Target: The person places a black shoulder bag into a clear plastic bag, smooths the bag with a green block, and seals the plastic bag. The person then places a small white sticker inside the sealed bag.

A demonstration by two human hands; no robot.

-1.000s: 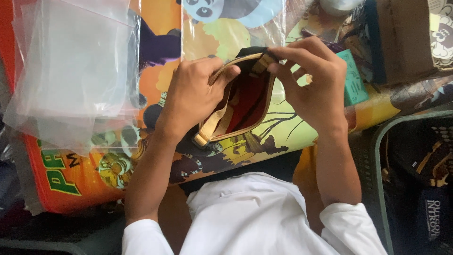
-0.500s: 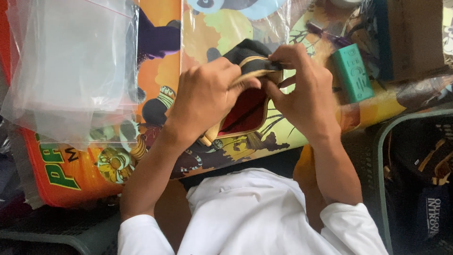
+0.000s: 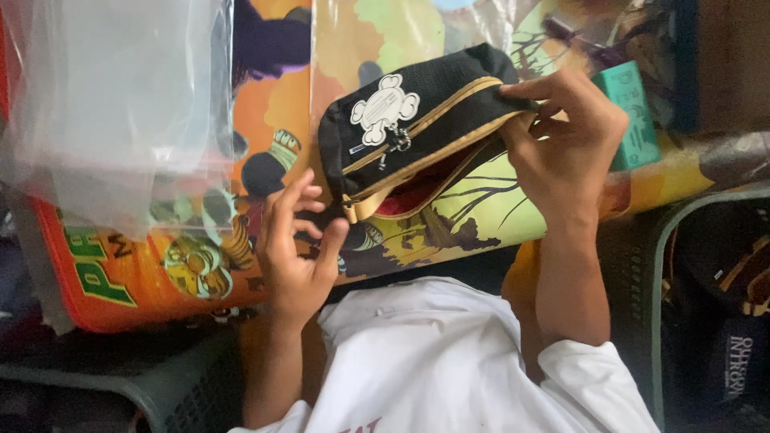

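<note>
My right hand [image 3: 565, 148] pinches the black pencil pouch [image 3: 417, 140] at its right end; long axis runs left-right; left hand [image 3: 295, 244] loose, empty, just below its left end.

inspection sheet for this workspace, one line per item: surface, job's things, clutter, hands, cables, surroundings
surface: colourful cartoon-print mat, glossy, with an orange border at the left.
job's things: black pencil pouch with tan zip trim and a white skull patch, tilted, main zip part open showing red lining.
clutter: clear plastic bags piled at upper left; teal box beside the right hand.
hands: right hand grips the pouch's right end; left hand open, fingers spread, just below the pouch's left end, contact unclear.
cables: nothing seen.
surroundings: grey-green crate at right holding dark items; another crate at lower left.
</note>
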